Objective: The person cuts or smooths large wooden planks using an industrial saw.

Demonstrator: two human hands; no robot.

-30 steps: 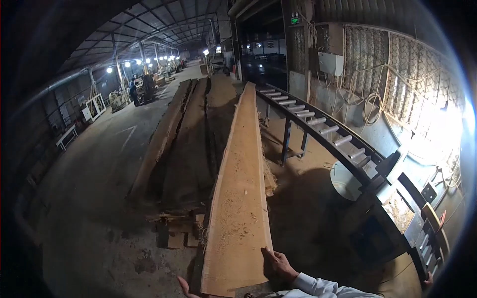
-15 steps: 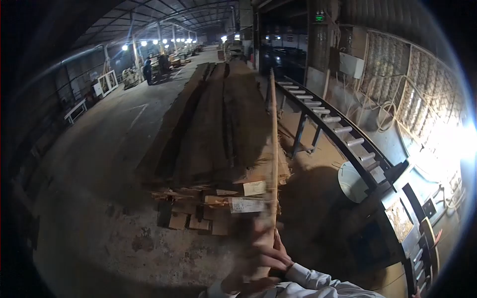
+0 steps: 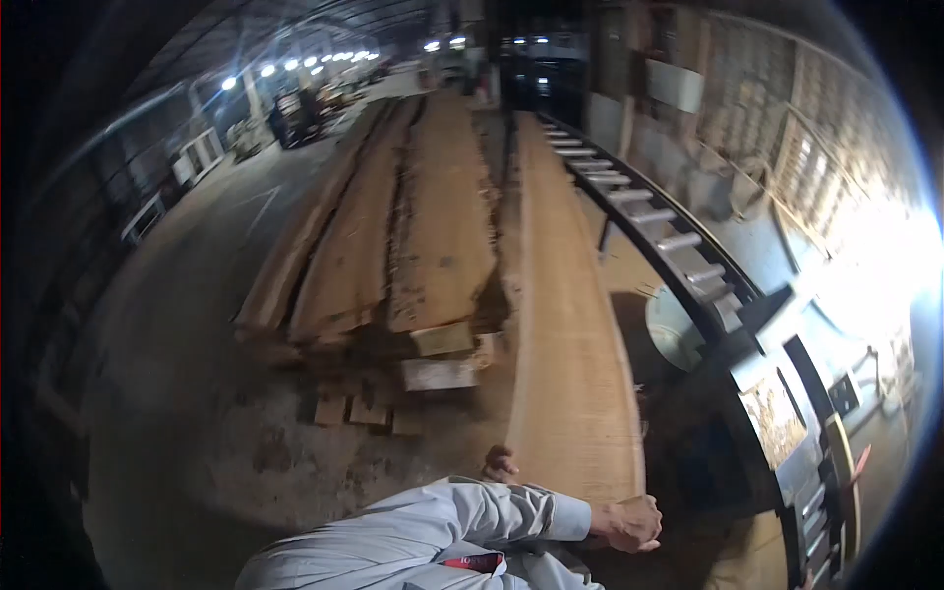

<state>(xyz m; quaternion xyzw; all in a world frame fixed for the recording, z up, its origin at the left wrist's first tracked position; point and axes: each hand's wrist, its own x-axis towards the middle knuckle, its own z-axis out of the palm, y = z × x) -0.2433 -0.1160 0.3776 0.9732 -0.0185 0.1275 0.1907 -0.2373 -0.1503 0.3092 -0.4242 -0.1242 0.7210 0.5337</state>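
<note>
A long, pale wooden board (image 3: 573, 324) stretches away from me with its broad face turned up, to the right of a stack. My left arm crosses in front of my body. My left hand (image 3: 629, 523) is closed at the near right corner of the board, its fingers curled. At the board's left edge, my right hand (image 3: 499, 464) is closed on the wood, with its wrist and forearm mostly hidden behind the left sleeve (image 3: 501, 511).
The stack of rough-edged planks (image 3: 442, 226) lies to the left, with paper labels (image 3: 440, 375) on its near end. Along the right runs a roller conveyor (image 3: 644, 211), leading to a machine (image 3: 777, 403). A round pale container (image 3: 674, 329) stands below the conveyor.
The board was seen on edge and now shows its broad face. My left hand has moved right across my body, and my right hand left. The view has shifted, with the stack looking brighter.
</note>
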